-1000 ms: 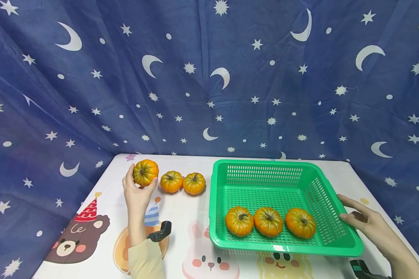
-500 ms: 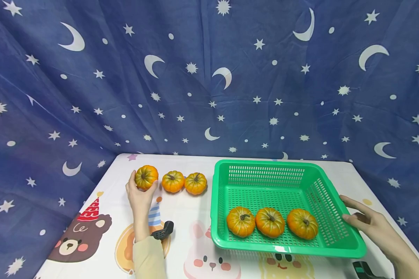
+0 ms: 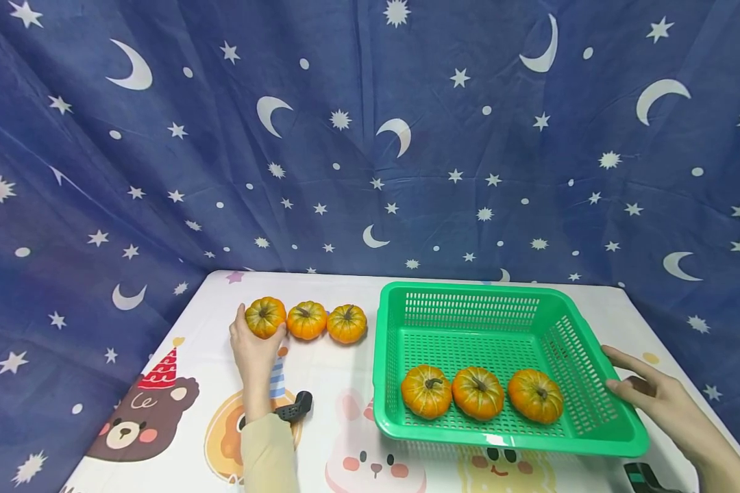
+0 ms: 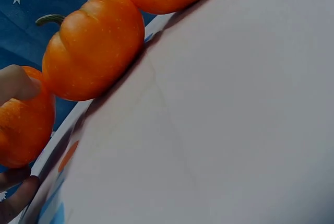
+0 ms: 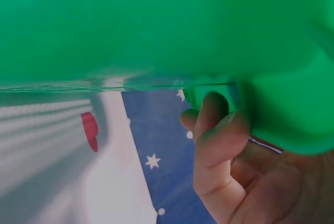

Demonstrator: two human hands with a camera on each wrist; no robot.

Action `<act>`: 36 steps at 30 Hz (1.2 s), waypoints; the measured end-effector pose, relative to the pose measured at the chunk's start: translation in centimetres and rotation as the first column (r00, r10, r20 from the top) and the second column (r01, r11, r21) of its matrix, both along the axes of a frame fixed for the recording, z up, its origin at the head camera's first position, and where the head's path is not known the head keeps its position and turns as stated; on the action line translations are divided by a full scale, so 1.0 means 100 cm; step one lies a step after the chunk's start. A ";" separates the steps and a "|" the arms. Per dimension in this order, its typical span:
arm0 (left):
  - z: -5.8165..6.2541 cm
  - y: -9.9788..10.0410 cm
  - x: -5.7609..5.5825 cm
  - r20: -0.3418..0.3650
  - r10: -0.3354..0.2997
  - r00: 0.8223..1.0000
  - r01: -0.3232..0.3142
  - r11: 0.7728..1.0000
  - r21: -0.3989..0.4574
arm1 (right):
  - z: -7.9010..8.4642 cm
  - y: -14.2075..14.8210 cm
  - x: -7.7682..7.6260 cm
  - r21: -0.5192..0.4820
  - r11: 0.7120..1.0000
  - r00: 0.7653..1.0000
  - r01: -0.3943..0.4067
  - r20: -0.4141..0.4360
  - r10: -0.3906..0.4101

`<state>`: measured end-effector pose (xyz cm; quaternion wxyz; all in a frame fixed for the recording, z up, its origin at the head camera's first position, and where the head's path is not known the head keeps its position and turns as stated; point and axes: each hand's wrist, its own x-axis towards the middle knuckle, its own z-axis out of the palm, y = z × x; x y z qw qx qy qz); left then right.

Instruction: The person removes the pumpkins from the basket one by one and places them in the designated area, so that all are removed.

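Note:
At the left end of a short row, my left hand holds a small orange pumpkin between thumb and fingers. Beside it stand a second pumpkin and a third pumpkin. In the left wrist view the thumb lies on the held pumpkin, which sits right against its neighbour. My right hand grips the right rim of a green plastic basket. The right wrist view shows its curled fingers under the basket's rim.
Inside the basket, a pumpkin, another pumpkin and one more pumpkin line the front side. A white cartoon-print cloth covers the table. Behind it hangs a blue curtain with stars and moons.
My left hand has brought its pumpkin down and slightly right, up to the other two in the row. The right hand and the basket keep their places.

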<state>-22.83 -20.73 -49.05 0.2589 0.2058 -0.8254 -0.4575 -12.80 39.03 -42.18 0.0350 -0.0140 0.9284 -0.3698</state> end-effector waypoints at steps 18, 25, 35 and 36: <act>-0.006 0.000 0.000 0.080 -0.022 0.997 0.024 0.999 -0.022 | 0.001 0.000 0.000 0.015 1.000 1.000 0.006 -0.005 -0.006; -0.008 -0.001 0.001 0.049 -0.015 0.999 0.015 1.000 -0.005 | 0.001 0.000 0.000 -0.002 1.000 1.000 0.000 -0.013 0.000; -0.007 -0.002 0.000 0.086 -0.035 0.996 0.035 0.999 -0.001 | 0.001 -0.001 -0.001 0.000 1.000 1.000 0.005 -0.010 -0.005; -0.007 -0.002 0.000 0.088 -0.035 0.995 0.035 0.999 0.006 | 0.001 -0.001 -0.001 -0.001 1.000 1.000 0.005 -0.007 -0.005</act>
